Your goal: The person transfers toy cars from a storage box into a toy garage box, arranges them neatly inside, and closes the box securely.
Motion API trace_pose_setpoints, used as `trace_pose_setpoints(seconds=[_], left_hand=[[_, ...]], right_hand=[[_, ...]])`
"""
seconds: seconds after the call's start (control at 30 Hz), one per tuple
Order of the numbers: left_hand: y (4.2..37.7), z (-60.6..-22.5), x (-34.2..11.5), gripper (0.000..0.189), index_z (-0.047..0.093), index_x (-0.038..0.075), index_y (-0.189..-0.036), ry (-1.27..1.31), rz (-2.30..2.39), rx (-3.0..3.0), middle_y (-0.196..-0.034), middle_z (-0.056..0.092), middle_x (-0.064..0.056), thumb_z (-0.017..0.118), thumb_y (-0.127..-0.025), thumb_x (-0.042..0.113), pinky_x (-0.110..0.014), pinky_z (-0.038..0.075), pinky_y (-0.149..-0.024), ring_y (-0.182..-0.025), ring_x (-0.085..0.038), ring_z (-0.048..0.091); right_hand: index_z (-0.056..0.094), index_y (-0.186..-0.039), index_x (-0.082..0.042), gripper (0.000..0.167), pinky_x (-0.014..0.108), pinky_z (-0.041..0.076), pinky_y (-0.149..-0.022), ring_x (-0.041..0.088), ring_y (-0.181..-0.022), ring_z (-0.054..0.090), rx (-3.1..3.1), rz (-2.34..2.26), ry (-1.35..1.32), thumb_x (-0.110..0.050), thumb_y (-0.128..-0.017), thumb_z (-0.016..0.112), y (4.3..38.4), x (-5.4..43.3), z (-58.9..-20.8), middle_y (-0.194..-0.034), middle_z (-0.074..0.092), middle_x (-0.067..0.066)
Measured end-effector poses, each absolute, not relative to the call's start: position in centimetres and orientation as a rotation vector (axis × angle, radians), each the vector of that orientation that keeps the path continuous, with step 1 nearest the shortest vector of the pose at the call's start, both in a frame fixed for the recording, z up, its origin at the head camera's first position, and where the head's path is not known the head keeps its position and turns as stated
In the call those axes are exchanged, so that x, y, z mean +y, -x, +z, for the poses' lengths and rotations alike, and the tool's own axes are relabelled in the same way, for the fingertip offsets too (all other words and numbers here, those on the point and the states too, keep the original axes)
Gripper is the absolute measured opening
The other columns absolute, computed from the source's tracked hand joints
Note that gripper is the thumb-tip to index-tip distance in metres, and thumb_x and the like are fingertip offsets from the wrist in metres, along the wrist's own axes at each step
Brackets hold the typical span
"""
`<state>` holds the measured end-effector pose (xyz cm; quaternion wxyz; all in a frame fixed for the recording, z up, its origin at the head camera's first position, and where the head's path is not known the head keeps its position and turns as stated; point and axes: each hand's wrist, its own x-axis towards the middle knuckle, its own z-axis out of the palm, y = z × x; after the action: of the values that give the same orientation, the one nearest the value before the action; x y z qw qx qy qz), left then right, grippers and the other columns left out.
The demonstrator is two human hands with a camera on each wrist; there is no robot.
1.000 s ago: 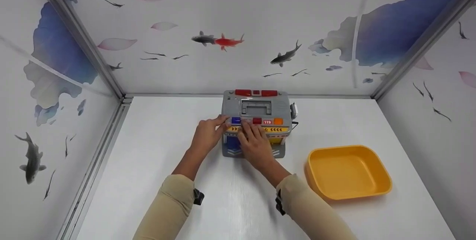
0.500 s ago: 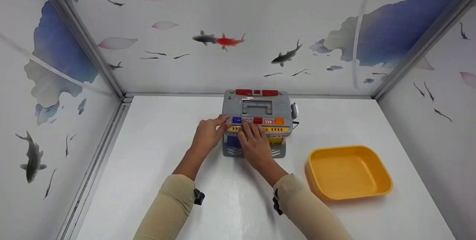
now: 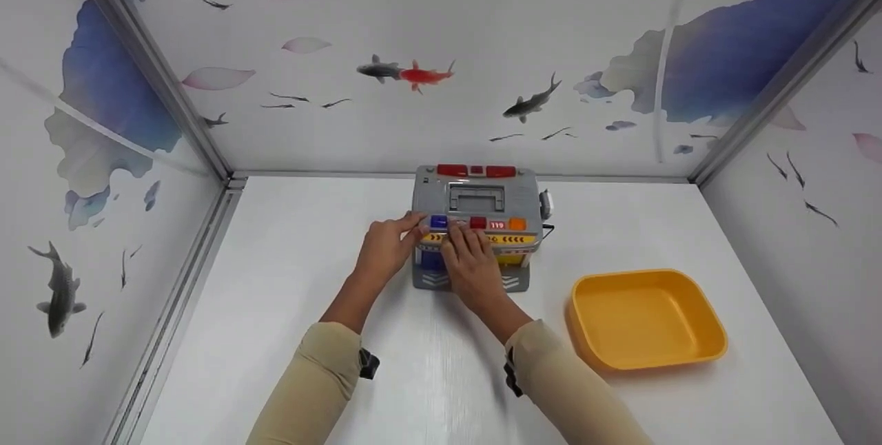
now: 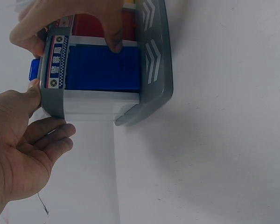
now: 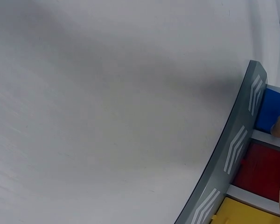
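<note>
A grey toy garage (image 3: 431, 198) stands at the table's back, with a recessed handle in its roof. Blue (image 3: 438, 221), red (image 3: 477, 222) and orange (image 3: 517, 223) buttons line its front edge. My left hand (image 3: 383, 246) holds the roof's left corner, thumb by the blue button and fingers against the side. My right hand (image 3: 475, 271) grips over the front edge, fingertips on the roof. In the left wrist view its thumb touches the down blue door (image 4: 102, 70). Beside that are a red door (image 5: 261, 172) and a yellow door (image 5: 245, 212), both down; the palm hides part of the front.
A yellow-orange tray (image 3: 648, 317) sits at the right of the white table (image 3: 427, 376). Printed white panels (image 3: 441, 11) enclose the back and sides, the back one close behind the toy. A small white part (image 3: 546, 204) juts from the toy's right side.
Both hands keep their places on the toy garage. The right forearm has shifted slightly left; the toy and tray stay put.
</note>
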<state>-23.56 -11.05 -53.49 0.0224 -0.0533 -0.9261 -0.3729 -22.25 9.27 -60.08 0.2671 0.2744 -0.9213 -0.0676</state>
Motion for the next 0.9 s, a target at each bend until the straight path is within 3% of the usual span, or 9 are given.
trace_pose_setpoints(seconds=[0.47, 0.9], left_hand=[[23.76, -53.11, -10.90, 0.047, 0.070, 0.022, -0.151, 0.156, -1.153, -2.874, -0.155, 0.062, -0.014, 0.063, -0.111, 0.048, -0.057, 0.051, -0.124, -0.146, -0.040, 0.063], [23.67, -53.34, -10.93, 0.048, 0.068, 0.026, -0.153, 0.112, -1.163, -2.903, -0.157, 0.062, -0.011, 0.062, -0.111, 0.049, -0.057, 0.050, -0.124, -0.147, -0.040, 0.063]], right_hand=[[0.050, -0.138, -0.009, 0.057, 0.047, 0.044, -0.129, 0.034, -0.146, 0.054, -2.478, -0.183, -0.734, -0.017, -0.096, 0.088, 22.58, 9.15, -59.92, -0.162, 0.054, 0.017], [0.049, -0.142, -0.008, 0.066, 0.047, 0.045, -0.129, 0.033, -0.147, 0.055, -2.497, -0.230, -0.732, -0.021, -0.094, 0.091, 22.63, 8.92, -59.88, -0.163, 0.054, 0.017]])
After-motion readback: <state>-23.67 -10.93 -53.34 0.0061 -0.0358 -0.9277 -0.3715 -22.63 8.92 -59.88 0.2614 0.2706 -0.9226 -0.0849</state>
